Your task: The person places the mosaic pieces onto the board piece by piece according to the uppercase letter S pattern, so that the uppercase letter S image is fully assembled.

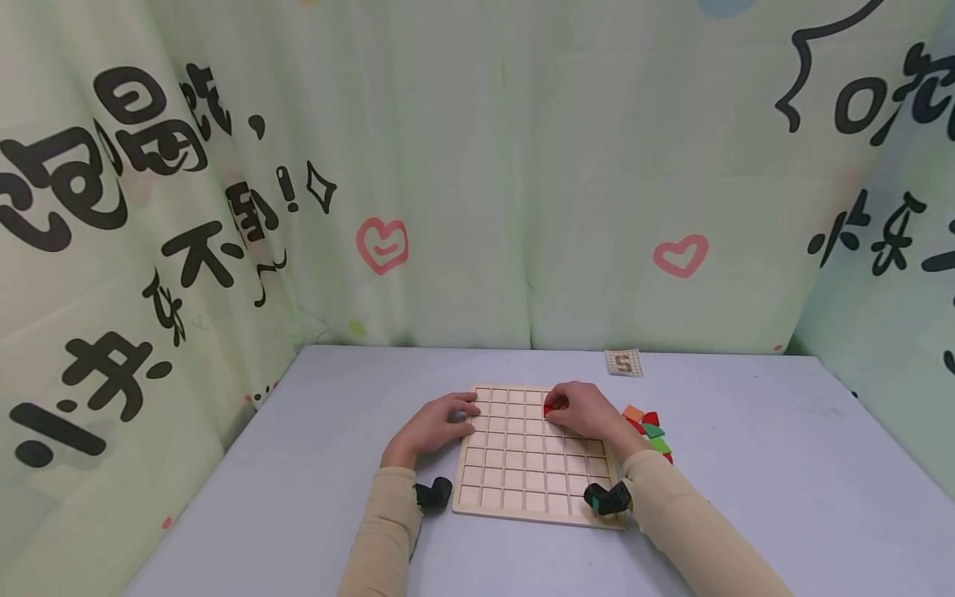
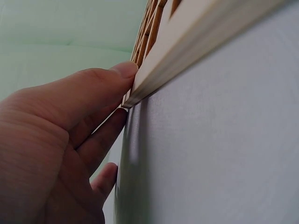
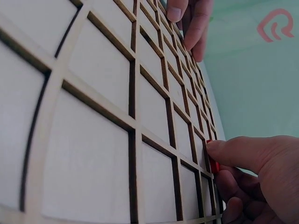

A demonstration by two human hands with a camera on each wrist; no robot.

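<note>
A square wooden grid board [image 1: 494, 478] lies on the table, its face split into rows of square cells by raised strips. My right hand [image 1: 585, 409] pinches a small red tile [image 3: 213, 165] between thumb and fingers, right at a cell toward the board's far right. Part of that tile is covered by the fingers. At the board's left edge my left hand [image 1: 438, 423] rests with fingers and thumb spread along the rim. The left wrist view shows its thumb [image 2: 125, 69] on the wooden rim and its fingers extended beside it.
Several loose red, green and orange tiles [image 1: 653, 431] lie right of the board, partly behind the right forearm. A small card with a grid picture [image 1: 623, 362] sits near the table's back edge. Curtains with printed lettering enclose the table [image 1: 753, 464] at the back and sides.
</note>
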